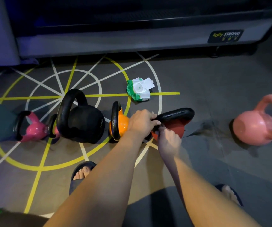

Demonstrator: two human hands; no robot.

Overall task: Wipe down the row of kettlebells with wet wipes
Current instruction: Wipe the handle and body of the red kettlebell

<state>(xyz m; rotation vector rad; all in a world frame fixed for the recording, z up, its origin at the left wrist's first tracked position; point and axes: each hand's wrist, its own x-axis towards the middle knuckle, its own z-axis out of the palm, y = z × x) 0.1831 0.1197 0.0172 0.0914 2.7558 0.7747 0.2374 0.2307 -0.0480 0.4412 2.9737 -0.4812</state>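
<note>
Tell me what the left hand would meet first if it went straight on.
The left hand grips the red kettlebell's black handle, so that comes first. Beyond it, the line seems to run toward the wet wipes pack, though depth is unclear.

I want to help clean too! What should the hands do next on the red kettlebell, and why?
Probably slide the left hand along the black handle of the red kettlebell toward its far end. That hand grips the near end, with a bit of white, likely a wipe, at its fingers; the rest of the handle is uncovered. The right hand grips the bell lower down.
</note>
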